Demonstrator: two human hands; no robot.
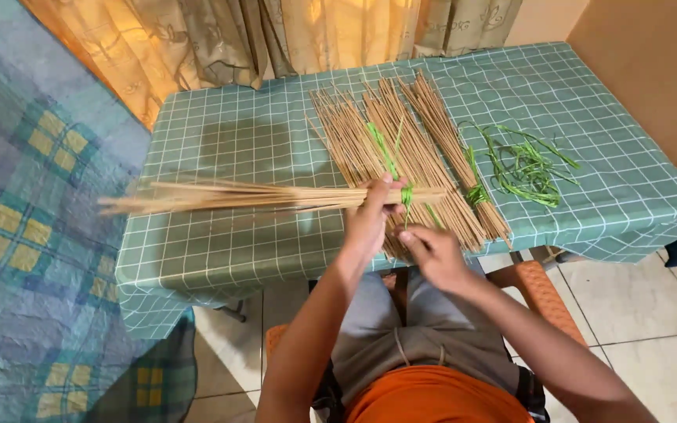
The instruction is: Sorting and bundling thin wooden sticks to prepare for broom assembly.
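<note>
My left hand [370,219] grips a bundle of thin tan sticks [237,197] near one end; the bundle points left, level above the table. A green strip [407,196] is wound round the bundle by my left thumb. My right hand [434,254] sits just below and to the right, its fingers pinched near the hanging end of that strip. Whether it holds the strip is unclear. Behind my hands lie more stick bundles [401,149] on the table, one tied with a green strip [476,194].
The table [229,141] wears a green checked cloth. Loose green strips [523,164] lie at its right. Curtains [260,39] hang behind. A plaid bedspread [25,235] fills the left. An orange stool [538,290] stands under me on the tiled floor.
</note>
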